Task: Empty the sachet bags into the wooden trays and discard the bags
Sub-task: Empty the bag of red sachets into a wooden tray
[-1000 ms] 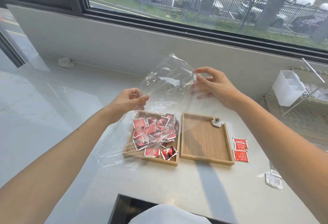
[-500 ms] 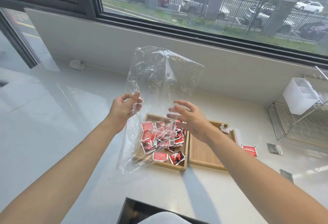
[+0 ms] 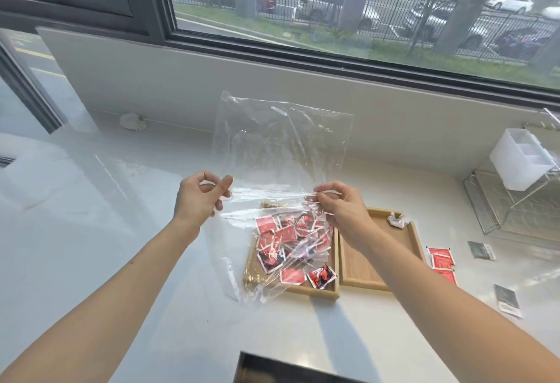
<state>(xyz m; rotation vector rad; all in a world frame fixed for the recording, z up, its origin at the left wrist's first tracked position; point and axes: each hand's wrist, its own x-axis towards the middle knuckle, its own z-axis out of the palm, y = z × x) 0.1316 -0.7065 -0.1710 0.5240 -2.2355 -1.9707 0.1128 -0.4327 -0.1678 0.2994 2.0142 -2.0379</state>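
Note:
An empty clear plastic bag (image 3: 281,146) is stretched between both hands above the counter, folded across its middle. My left hand (image 3: 198,197) pinches its left edge and my right hand (image 3: 339,207) pinches its right edge. Below the bag stands the left wooden tray (image 3: 321,290), filled with several red sachets (image 3: 291,275), partly seen through the plastic. The right wooden tray (image 3: 360,270) lies beside it, touching, and holds only a small crumpled white scrap (image 3: 395,220) in its far corner.
Red sachets (image 3: 441,258) lie on the white counter right of the trays, with two dark packets (image 3: 481,250) further right. A clear rack with a white bin (image 3: 521,161) stands at the far right. A dark opening (image 3: 291,370) sits at the counter's near edge.
My right hand moved from reaching toward the bag to gripping its right edge. The bag's top half now stands flatter and both hands hold it at one level.

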